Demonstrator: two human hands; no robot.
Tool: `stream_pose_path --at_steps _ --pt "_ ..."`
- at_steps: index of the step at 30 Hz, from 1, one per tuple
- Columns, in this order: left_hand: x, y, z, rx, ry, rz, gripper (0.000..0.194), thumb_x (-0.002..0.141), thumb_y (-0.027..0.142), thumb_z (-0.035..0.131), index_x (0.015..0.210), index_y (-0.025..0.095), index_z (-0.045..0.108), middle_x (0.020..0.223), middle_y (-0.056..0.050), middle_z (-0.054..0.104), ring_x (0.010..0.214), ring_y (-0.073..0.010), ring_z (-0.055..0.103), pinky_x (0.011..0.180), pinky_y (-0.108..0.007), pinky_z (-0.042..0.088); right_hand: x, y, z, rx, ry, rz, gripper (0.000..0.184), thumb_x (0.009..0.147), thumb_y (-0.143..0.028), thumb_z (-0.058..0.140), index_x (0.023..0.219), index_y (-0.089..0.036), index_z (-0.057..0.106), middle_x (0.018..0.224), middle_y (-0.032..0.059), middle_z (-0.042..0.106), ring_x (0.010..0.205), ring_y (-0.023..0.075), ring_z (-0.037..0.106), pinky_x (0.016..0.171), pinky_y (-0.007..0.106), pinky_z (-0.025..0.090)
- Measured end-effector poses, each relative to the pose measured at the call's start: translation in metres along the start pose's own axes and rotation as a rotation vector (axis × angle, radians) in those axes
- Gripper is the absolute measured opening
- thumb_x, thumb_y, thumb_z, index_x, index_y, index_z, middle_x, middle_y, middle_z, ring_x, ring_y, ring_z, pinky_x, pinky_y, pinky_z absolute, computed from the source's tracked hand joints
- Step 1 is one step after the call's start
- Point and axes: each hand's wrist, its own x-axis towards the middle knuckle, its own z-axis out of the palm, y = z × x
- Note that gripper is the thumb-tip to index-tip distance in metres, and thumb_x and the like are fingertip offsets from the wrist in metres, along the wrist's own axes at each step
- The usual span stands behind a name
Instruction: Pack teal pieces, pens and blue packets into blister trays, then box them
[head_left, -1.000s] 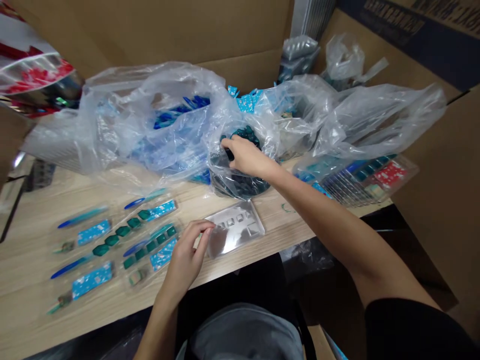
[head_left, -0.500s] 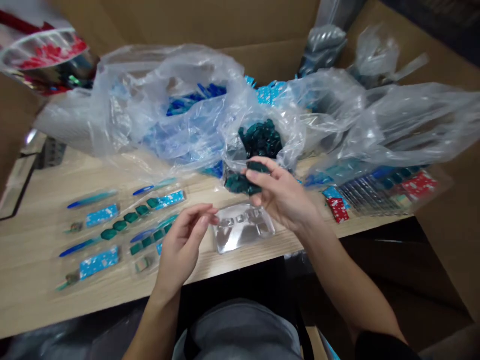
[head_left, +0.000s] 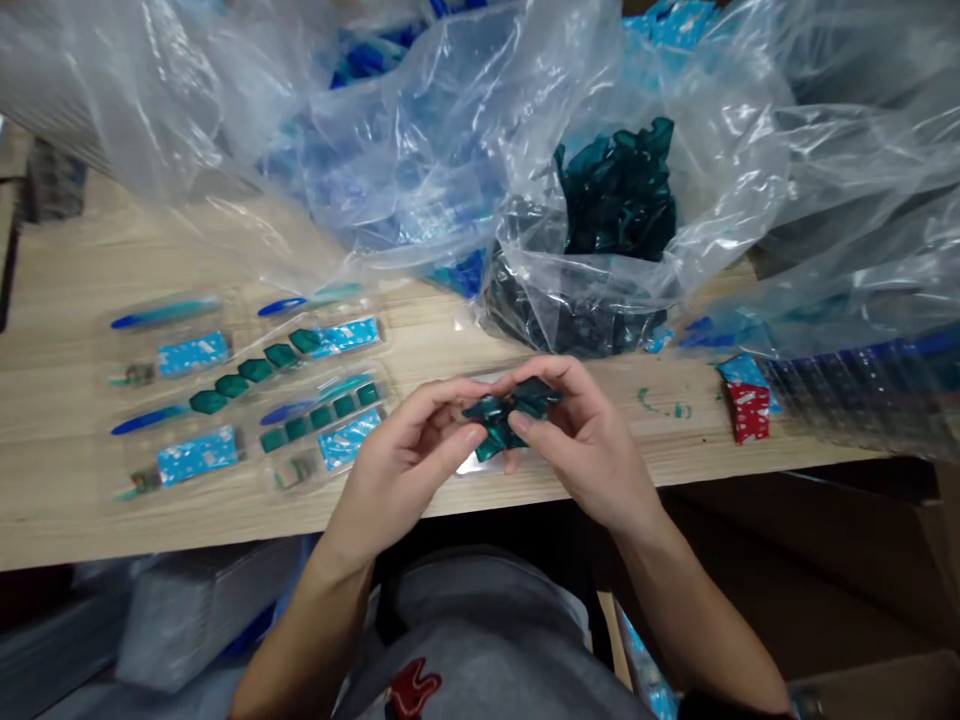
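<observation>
Between both hands is a small cluster of dark green translucent plastic pieces (head_left: 499,425). My left hand (head_left: 409,450) pinches its left side with thumb and fingers. My right hand (head_left: 577,440) grips the other side, thumb on top. Beneath the hands lies a clear plastic tray (head_left: 472,464), mostly hidden by them. Behind them stands an open clear bag (head_left: 525,235) with many more dark green pieces (head_left: 619,195). On the left, several clear trays hold blue sticks (head_left: 150,418), blue packets (head_left: 196,455) and green pieces (head_left: 256,370).
Crumpled clear bags (head_left: 405,160) with blue items fill the back of the wooden table (head_left: 60,460). At right lie a red packet (head_left: 750,412) and a stack of filled clear trays (head_left: 847,390). The table's front edge runs just before my body.
My right hand has moved down and left from beside the green bag, bringing green pieces to my left hand. Both hands now hold them. The view has tilted downward.
</observation>
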Motion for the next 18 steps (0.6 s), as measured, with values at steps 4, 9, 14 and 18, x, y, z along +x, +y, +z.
stream_pose_path --at_steps 4,9,14,18 --pt "0.005 -0.003 0.003 0.065 0.002 0.021 0.016 0.079 0.012 0.066 0.092 0.021 0.063 0.083 0.002 0.068 0.075 -0.0083 0.065 0.069 -0.016 0.053 0.005 0.011 -0.002 0.133 0.0 0.127 0.028 0.078 -0.026 0.07 0.101 -0.025 0.055 0.097 -0.0003 0.062 0.074 0.0106 0.062 0.057 0.022 0.055" --pt "0.003 -0.018 0.003 0.069 0.133 0.06 0.014 0.078 0.023 0.07 0.088 0.02 0.06 0.087 -0.002 0.067 0.085 -0.013 0.065 0.077 -0.024 0.055 0.006 0.014 0.0 -0.005 0.079 0.125 0.035 0.068 -0.026 0.08 0.09 -0.024 0.053 0.081 -0.0053 0.059 0.055 0.0051 0.053 0.052 0.02 0.048" --pt "0.003 -0.022 -0.002 -0.105 0.068 -0.061 0.024 0.077 0.04 0.073 0.083 0.022 0.059 0.087 -0.003 0.064 0.081 -0.015 0.063 0.071 -0.028 0.055 0.008 0.018 0.001 0.019 0.003 0.09 0.025 0.074 -0.025 0.075 0.084 -0.023 0.052 0.069 -0.0062 0.055 0.047 0.0046 0.047 0.045 0.019 0.037" --pt "0.004 -0.02 0.003 -0.134 0.095 -0.052 0.023 0.078 0.038 0.071 0.08 0.021 0.055 0.083 -0.001 0.061 0.078 -0.0141 0.061 0.069 -0.026 0.054 0.01 0.023 0.003 0.005 0.026 0.056 0.019 0.075 -0.022 0.068 0.08 -0.023 0.05 0.066 -0.0059 0.053 0.05 0.007 0.046 0.046 0.021 0.036"
